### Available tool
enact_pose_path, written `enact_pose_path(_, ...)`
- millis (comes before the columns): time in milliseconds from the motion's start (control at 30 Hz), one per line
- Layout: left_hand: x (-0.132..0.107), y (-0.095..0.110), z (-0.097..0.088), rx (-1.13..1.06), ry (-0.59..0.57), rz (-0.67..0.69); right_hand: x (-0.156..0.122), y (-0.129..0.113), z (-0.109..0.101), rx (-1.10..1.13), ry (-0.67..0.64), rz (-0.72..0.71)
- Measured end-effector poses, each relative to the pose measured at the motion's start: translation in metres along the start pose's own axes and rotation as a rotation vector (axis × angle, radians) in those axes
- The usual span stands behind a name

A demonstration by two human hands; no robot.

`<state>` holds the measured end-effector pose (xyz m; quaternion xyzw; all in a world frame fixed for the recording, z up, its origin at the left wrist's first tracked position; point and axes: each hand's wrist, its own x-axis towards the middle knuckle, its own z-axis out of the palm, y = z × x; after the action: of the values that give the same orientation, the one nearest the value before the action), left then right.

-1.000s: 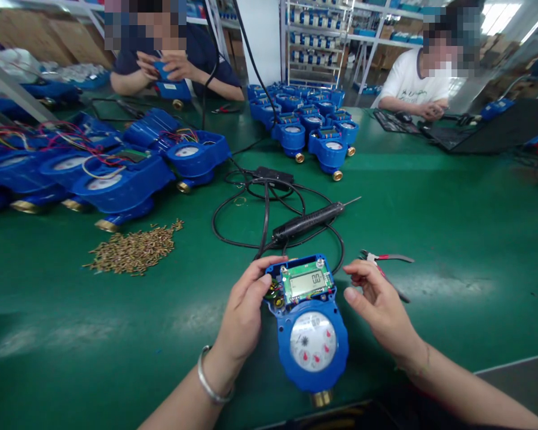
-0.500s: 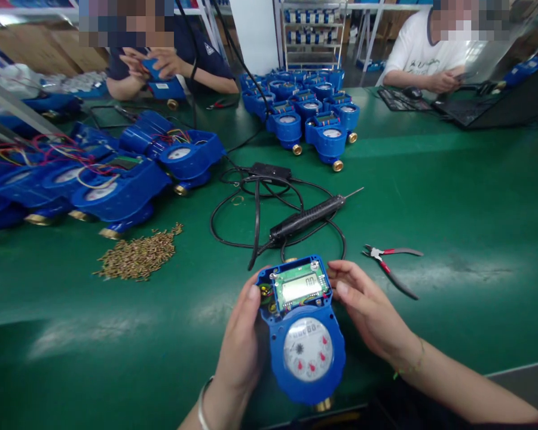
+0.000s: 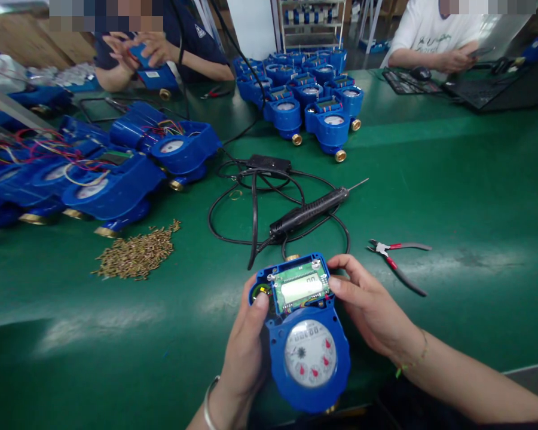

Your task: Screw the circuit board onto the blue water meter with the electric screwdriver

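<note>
A blue water meter (image 3: 307, 346) with a white dial and an uncovered green circuit board with a small display (image 3: 300, 286) sits near the front edge of the green table (image 3: 452, 197). My left hand (image 3: 246, 346) wraps round the meter's left side, thumb on the edge beside the board. My right hand (image 3: 370, 307) grips its upper right corner, fingers curled on the housing. Beyond the meter lies a black electric screwdriver (image 3: 309, 212) with its coiled cable. Red-handled pliers (image 3: 399, 260) lie just right of my right hand.
A pile of small brass screws (image 3: 137, 254) lies to the left. Opened blue meters with loose wires (image 3: 103, 173) crowd the far left; a group of finished meters (image 3: 309, 101) stands at the back. Two other people work across the table, one holding a meter (image 3: 155, 68).
My right hand has come in from the pliers side and closed on the meter's top right corner. My left hand has slid lower along the left side. The view has tilted down a little.
</note>
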<state>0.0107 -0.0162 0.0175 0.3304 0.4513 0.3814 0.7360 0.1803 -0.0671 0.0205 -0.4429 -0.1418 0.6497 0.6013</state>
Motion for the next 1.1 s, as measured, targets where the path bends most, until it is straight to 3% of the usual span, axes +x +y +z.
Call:
enact_pose_path(200,-0.005,0.012,-0.002,0.205,0.056,0.005,0.005,0.006,-0.001,0.150,-0.114,0.035)
enact_pose_path(267,-0.007,0.021,-0.003,0.459,0.091,0.125,0.006,0.008,-0.003,0.161,-0.127,0.034)
enact_pose_path(433,-0.004,0.048,0.015,1.204,0.166,0.637,0.006,0.008,-0.006,0.074,-0.107,0.017)
enact_pose_path(500,0.000,0.057,0.027,1.373,0.137,0.707,0.005,0.007,-0.007,0.023,-0.088,0.010)
enact_pose_path(700,0.009,0.066,0.048,1.554,0.032,0.618,0.003,0.005,-0.009,-0.037,-0.062,-0.026)
enact_pose_path(1100,0.012,0.073,0.058,1.456,0.007,0.455,0.003,0.002,-0.012,-0.124,-0.103,-0.054)
